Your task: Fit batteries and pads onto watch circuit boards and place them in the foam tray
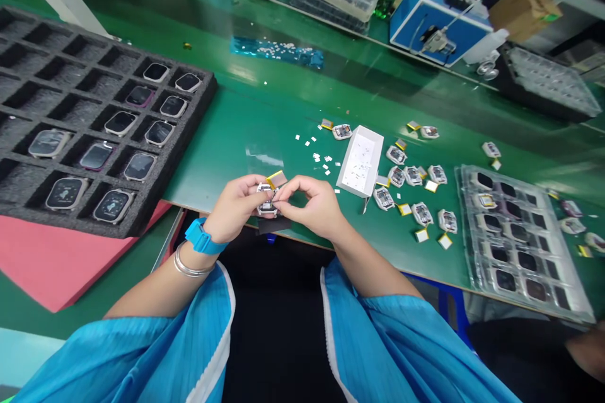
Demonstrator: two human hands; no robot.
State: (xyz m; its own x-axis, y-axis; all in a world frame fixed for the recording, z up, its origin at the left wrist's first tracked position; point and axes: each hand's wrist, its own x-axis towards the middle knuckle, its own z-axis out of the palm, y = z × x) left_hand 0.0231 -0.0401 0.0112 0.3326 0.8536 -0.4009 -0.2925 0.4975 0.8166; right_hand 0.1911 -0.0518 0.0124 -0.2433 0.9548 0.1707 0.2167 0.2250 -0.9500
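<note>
Near the front edge of the green table, my left hand [236,204] grips an opened smartwatch case [266,206] by its side, thumb on top. Its inner parts face up, and a battery [276,179] with yellow tape sticks out at the top. My right hand [309,204] is closed, thumb and forefinger pinched together at the right side of the case. Whatever is between those fingertips is too small to make out. Right of my hands stands a white box [362,160] with tiny parts in it. Several small white pieces [316,157] lie scattered beyond my hands.
A black foam tray [208,91] with several watches is at left, over a red sheet [61,264]. Several opened watch cases [422,214] with batteries lie at right, beside a clear plastic tray [562,264] of watches. A blue machine [420,19] stands behind. Another person's arm [588,352] shows at lower right.
</note>
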